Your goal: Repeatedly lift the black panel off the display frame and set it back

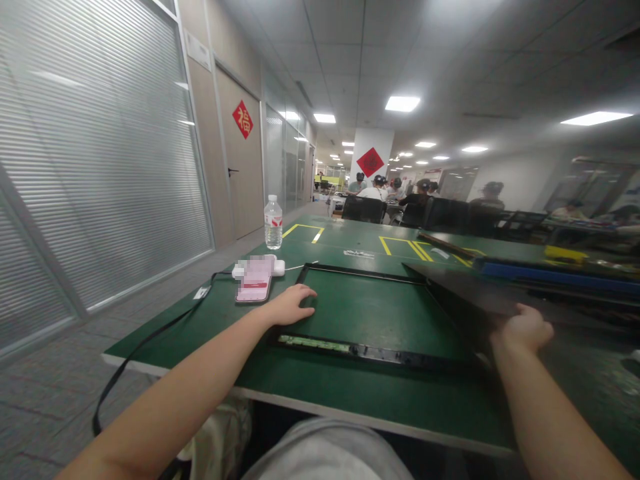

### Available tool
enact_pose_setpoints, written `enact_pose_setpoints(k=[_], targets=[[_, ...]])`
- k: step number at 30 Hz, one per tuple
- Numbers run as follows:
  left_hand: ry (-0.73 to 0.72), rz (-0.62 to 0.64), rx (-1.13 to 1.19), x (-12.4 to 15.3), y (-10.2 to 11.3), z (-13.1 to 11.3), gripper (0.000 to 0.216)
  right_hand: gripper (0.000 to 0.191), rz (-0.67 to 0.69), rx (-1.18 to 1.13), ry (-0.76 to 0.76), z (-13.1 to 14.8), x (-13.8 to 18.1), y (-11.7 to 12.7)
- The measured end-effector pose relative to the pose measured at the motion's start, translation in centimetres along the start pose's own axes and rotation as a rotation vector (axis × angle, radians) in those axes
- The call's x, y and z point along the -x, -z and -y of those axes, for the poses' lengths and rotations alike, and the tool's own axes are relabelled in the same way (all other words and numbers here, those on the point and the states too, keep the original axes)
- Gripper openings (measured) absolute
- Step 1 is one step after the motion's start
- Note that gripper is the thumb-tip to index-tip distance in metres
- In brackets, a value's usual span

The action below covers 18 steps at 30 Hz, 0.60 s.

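A thin black rectangular frame lies flat on the green worktable. A narrow circuit strip runs along its near edge. My left hand rests on the frame's left side, fingers curled down onto it. My right hand grips the lower edge of a dark flat panel. The panel is tilted up over the frame's right side.
A phone on a white charger and a black cable lie left of the frame. A water bottle stands further back. Blue and black panels are stacked at right. Several people sit at the far end of the room.
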<state>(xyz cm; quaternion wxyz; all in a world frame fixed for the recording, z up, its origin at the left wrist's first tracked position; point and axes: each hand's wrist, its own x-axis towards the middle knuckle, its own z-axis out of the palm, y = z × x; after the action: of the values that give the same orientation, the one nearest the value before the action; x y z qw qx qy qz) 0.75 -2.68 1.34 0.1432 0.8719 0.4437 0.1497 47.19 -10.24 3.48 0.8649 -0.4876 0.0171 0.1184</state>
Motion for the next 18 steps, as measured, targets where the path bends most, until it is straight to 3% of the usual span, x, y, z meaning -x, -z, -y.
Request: enact_pose_setpoints(k=[18], targets=[[-0.021,-0.007,-0.023,0.1,0.0,0.0,0.045,0.032,-0.045,-0.026,-0.223,-1.4,-2.9,0.2]])
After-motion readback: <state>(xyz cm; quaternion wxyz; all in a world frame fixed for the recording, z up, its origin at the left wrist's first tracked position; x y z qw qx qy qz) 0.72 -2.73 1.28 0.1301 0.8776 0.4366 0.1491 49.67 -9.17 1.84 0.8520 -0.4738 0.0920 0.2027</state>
